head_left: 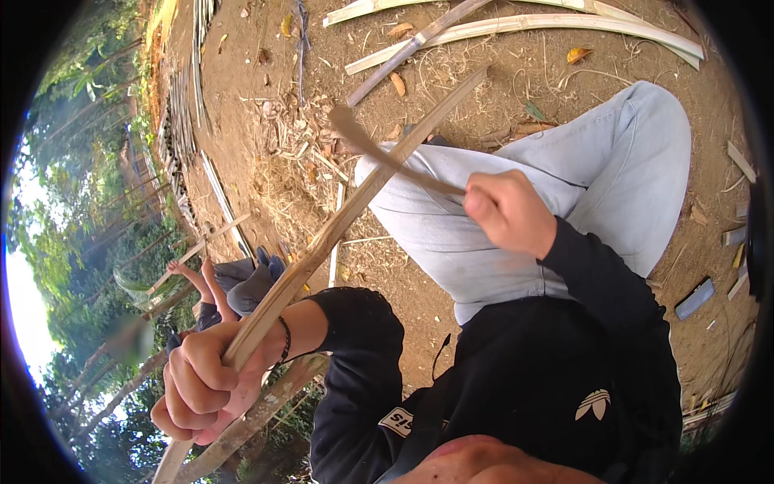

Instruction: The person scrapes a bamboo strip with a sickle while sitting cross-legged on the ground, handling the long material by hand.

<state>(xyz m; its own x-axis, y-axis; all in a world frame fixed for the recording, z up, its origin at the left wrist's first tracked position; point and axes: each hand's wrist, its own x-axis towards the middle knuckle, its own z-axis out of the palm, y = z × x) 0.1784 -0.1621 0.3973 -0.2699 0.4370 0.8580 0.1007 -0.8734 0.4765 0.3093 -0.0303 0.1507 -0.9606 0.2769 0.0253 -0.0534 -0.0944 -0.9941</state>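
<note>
My left hand (pixel 205 383) is wrapped around a long bamboo strip (pixel 322 246), which slants from the lower left up to the top middle across my leg. In my closed right hand (pixel 512 214) is a knife with a long, dark, curved blade (pixel 363 139); my fingers hide its handle. The blade crosses the strip near its upper part, above my bent knee. Motion blurs the blade a little, and I cannot tell whether its edge touches the strip.
Split bamboo lengths (pixel 516 26) lie on the dirt ahead, with shavings (pixel 282 137) strewn at left. Beneath my left forearm runs a pole (pixel 262 411). At far left another person (pixel 234 282) holds a strip. A phone-like flat object (pixel 695 298) lies at right.
</note>
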